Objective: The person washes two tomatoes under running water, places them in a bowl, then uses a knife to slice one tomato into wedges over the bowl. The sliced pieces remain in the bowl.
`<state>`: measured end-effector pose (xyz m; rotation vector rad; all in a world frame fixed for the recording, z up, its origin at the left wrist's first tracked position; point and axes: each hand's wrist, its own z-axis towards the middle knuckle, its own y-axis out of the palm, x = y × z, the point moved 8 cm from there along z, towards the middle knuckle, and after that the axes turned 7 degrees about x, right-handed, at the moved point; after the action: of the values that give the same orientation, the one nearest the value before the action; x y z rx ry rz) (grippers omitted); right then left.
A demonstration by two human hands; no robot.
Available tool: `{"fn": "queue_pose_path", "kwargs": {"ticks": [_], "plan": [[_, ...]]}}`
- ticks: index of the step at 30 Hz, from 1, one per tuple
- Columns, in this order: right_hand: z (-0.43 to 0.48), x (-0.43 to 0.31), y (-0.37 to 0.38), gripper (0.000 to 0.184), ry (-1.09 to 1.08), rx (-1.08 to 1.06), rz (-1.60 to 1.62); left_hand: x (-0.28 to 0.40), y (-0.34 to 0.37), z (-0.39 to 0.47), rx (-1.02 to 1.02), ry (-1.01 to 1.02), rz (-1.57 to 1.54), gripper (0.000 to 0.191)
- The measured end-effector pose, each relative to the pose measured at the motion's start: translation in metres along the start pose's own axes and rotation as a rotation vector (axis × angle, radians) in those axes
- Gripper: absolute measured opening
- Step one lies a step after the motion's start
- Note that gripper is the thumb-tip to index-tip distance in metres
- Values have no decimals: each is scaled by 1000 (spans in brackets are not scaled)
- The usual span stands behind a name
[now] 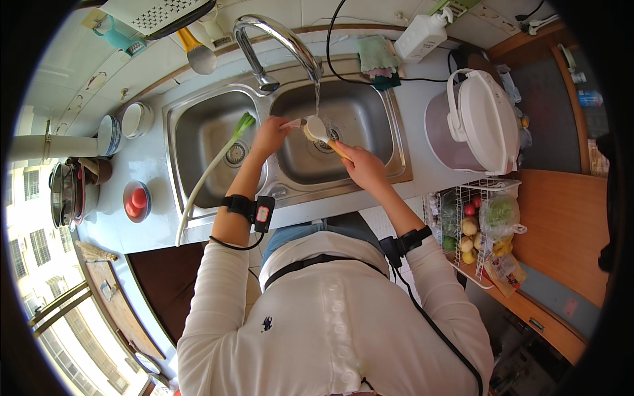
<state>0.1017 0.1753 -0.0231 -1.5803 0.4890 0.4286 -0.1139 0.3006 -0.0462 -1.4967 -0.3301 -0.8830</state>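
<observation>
Over the right basin of the steel double sink (403, 163), my left hand (269, 137) grips a small utensil with a pale pink handle (291, 123). Its far end is partly hidden by a scrub brush (316, 127), which has a white head and a wooden handle. My right hand (364, 166) holds that brush by the handle, bristles turned down against or close to the utensil. Water runs from the chrome faucet (277, 32) just behind the brush head. A long green onion (210, 173) lies across the left basin and over its front rim.
Left of the sink stand a bowl of tomatoes (136, 202), stacked bowls (109, 133) and pots (67, 193). A lidded electric appliance (470, 121) occupies the right counter. Behind are a pump bottle (421, 37), cloths (376, 57) and a black cable (329, 44). A wire rack (465, 185) holds vegetables.
</observation>
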Motion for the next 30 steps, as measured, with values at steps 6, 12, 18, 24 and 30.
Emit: {"fn": "queue_pose_path", "kwargs": {"ticks": [6,12,18,24,30], "plan": [[-4,23,-11,45,39,109,80,23,-46,45,-38,142,433,17],[-19,49,-28,45,120,68,243,31,-44,77,-233,406,467,16],[-36,60,-37,42,580,-258,1084,35,-40,89,-206,420,435,17],[-25,49,-54,45,472,-401,1542,31,-63,28,13,80,101,22],[23,64,27,37,147,-89,193,15,-54,-38,31,-161,10,23]]}}
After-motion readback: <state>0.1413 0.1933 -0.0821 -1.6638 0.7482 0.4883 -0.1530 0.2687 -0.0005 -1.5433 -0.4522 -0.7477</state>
